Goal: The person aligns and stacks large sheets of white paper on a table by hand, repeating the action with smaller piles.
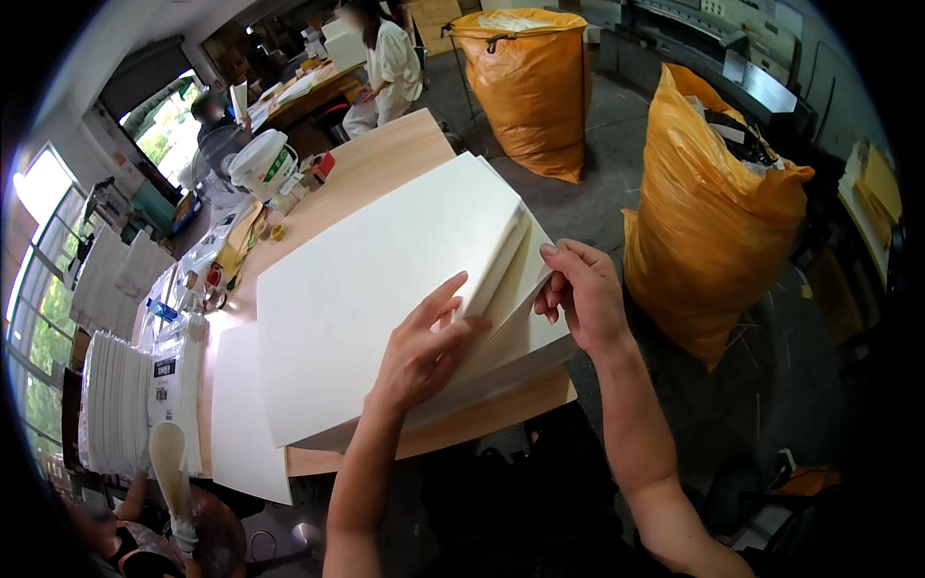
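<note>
Your left hand [414, 354] is loosely open, its fingers spread over a raised fold in the white sheet [376, 260]; your right hand [590, 299] curls at the sheet's right edge, and you cannot tell here whether its fingertips grip it. The sheet lies before you on the wooden table [400, 146], with a white bucket [260, 166] near the far end. Beyond it, one orange sack [530, 96] stands ahead and another orange sack [713, 222] to your right, both on the grey floor [609, 135]. The sheet is broad, pale and smooth, its fold slanting along the right side. Your left fingers hide part of that fold; the layers beneath are hard to separate in shadow, and a person [145, 539] at lower left is cut off.
</note>
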Action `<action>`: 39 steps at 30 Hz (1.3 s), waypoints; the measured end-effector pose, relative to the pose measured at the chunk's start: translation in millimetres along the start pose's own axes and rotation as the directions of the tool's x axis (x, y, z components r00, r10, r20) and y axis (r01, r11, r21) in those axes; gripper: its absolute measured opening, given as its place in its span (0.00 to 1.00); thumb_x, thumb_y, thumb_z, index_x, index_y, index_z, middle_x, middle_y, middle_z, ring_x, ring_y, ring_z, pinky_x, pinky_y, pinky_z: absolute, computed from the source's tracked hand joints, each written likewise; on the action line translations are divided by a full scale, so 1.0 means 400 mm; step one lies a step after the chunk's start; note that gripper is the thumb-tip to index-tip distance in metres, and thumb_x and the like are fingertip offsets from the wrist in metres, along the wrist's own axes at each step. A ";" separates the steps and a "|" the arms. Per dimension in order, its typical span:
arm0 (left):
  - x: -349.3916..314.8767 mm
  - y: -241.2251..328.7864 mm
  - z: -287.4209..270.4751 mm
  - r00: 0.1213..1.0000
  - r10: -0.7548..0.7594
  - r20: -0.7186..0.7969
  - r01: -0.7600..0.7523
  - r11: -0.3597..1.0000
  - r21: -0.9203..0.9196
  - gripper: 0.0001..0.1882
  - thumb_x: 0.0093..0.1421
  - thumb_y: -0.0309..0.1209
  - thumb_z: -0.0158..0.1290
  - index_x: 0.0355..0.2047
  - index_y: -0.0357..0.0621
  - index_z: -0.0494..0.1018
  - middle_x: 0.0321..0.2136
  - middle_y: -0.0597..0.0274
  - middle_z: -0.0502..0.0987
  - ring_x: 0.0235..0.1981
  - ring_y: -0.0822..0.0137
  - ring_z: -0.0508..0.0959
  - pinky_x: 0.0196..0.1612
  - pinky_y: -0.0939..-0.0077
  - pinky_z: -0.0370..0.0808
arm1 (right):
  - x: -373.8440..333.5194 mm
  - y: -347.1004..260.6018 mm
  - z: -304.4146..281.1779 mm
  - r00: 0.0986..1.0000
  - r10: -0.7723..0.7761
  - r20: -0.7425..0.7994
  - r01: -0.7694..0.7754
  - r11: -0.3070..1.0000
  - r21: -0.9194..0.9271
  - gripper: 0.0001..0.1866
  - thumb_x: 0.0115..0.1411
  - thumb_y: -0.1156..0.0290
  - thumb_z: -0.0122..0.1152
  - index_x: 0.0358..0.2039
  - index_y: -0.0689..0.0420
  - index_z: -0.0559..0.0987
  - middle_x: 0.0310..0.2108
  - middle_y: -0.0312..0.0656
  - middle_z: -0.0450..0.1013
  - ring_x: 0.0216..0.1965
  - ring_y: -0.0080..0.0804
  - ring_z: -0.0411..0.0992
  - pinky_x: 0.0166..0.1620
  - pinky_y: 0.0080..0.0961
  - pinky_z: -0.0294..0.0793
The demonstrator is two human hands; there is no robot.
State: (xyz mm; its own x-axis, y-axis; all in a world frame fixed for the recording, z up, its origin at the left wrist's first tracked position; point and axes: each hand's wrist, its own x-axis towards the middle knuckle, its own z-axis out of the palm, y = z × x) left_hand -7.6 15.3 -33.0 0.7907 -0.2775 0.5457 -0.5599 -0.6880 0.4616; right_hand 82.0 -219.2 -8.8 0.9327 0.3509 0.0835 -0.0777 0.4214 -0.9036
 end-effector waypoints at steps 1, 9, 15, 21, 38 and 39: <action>0.005 0.019 -0.001 1.000 -0.021 0.012 0.021 1.000 0.005 0.30 0.43 0.20 0.73 0.49 0.51 0.83 0.67 0.48 0.68 0.54 0.46 0.82 0.54 0.58 0.83 | 0.003 0.000 -0.004 0.999 0.028 0.037 -0.032 0.994 0.100 0.20 0.71 0.64 0.59 0.20 0.54 0.72 0.16 0.34 0.69 0.17 0.23 0.71 0.21 0.21 0.66; 0.010 0.014 0.009 0.998 -0.028 -0.048 0.024 0.997 -0.080 0.32 0.44 0.26 0.75 0.51 0.62 0.83 0.65 0.53 0.71 0.52 0.50 0.83 0.56 0.60 0.84 | 0.004 0.024 -0.019 0.999 0.012 0.049 -0.022 0.979 0.201 0.21 0.71 0.62 0.59 0.20 0.53 0.70 0.16 0.34 0.69 0.18 0.24 0.72 0.22 0.21 0.67; 0.004 0.013 0.014 0.994 -0.065 -0.082 0.061 0.997 -0.053 0.25 0.53 0.22 0.67 0.51 0.60 0.83 0.64 0.51 0.72 0.51 0.48 0.84 0.52 0.60 0.85 | -0.005 0.036 -0.012 0.997 -0.076 -0.015 0.073 0.989 -0.130 0.22 0.71 0.60 0.59 0.20 0.52 0.69 0.15 0.32 0.66 0.17 0.22 0.69 0.21 0.20 0.65; -0.001 0.002 0.013 0.999 -0.011 -0.043 0.011 1.000 0.001 0.25 0.50 0.23 0.70 0.49 0.58 0.83 0.63 0.52 0.72 0.51 0.47 0.83 0.51 0.59 0.85 | 0.012 0.031 -0.012 0.997 -0.004 0.083 -0.014 0.978 0.210 0.20 0.72 0.63 0.56 0.21 0.55 0.71 0.16 0.35 0.69 0.19 0.26 0.74 0.20 0.23 0.68; 0.019 0.043 0.021 0.982 0.127 0.141 -0.157 0.961 0.227 0.35 0.41 0.28 0.76 0.53 0.62 0.80 0.69 0.47 0.64 0.59 0.46 0.79 0.53 0.56 0.83 | -0.127 0.134 -0.063 0.839 -0.221 0.496 0.542 0.269 -0.796 0.14 0.58 0.61 0.63 0.43 0.50 0.84 0.45 0.45 0.79 0.59 0.46 0.69 0.68 0.53 0.51; 0.020 0.057 0.019 0.967 0.152 0.205 -0.211 0.927 0.311 0.36 0.42 0.29 0.75 0.55 0.64 0.80 0.70 0.47 0.63 0.59 0.46 0.78 0.53 0.56 0.83 | -0.129 0.134 -0.055 0.864 -0.126 0.487 0.502 0.291 -0.815 0.16 0.59 0.60 0.61 0.46 0.49 0.85 0.48 0.45 0.79 0.62 0.46 0.67 0.70 0.54 0.48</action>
State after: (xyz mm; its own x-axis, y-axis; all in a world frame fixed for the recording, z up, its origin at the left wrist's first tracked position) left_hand -12.2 -7.7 -23.7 0.7301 -0.5101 0.4547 -0.6091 -0.7874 0.0947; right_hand 37.6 -233.1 -70.9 0.6441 0.6578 0.3904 0.7322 -0.3826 -0.5635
